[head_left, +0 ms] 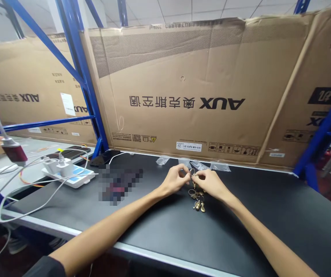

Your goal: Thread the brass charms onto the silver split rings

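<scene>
Reference: clock centred on the ring, 12 o'clock toward the carton.

1. Ring: located between the fingertips of both hands, above the table.
2. Left hand: at 8 o'clock. Thumb and forefinger are curved into a loop, their tips pinched narrow at the ring.
3. Right hand: at 4 o'clock. Thumb and forefinger are narrow, apparently pinching the opposite side of the ring. The exact contact is too small to confirm.
4. Brass pieces: at 6 o'clock, with further small rings just beyond them. Whether these join the held ring cannot be told.
5. Plastic bags: spread between 10 and 2 o'clock, along the carton's foot.
6. Power strip: at 9 o'clock, well apart from the hands.

Step in hand (judgement): two-handed fingertip work on the ring. The next move appears to call for opposed, steady pinches and fine thumb control, clear of the brass pieces below.
</scene>
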`<state>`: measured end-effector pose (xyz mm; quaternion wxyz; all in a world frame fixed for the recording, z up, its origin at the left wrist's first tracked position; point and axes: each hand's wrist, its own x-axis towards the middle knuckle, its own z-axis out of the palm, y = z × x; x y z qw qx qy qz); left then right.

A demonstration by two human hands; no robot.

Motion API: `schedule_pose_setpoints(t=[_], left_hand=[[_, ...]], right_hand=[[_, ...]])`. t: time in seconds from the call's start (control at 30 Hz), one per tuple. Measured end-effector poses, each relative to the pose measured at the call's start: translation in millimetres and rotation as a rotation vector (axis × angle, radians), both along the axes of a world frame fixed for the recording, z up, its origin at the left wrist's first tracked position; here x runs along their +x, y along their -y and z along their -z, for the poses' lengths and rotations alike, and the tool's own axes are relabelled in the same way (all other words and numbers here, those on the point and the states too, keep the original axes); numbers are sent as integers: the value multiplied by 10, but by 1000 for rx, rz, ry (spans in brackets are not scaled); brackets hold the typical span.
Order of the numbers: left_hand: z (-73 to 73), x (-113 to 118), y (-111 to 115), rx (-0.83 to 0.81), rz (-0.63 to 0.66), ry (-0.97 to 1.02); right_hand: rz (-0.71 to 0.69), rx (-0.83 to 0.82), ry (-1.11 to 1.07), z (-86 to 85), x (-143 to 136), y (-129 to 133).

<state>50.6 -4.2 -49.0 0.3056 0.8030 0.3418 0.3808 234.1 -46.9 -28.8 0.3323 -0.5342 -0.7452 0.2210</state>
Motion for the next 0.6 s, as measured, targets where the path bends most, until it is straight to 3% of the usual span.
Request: schedule_pose_setpoints(t=[0.6], left_hand=[[-165,45,152,247,-15,38]], right_hand=[[-199,-510,-489,-55,75,5]])
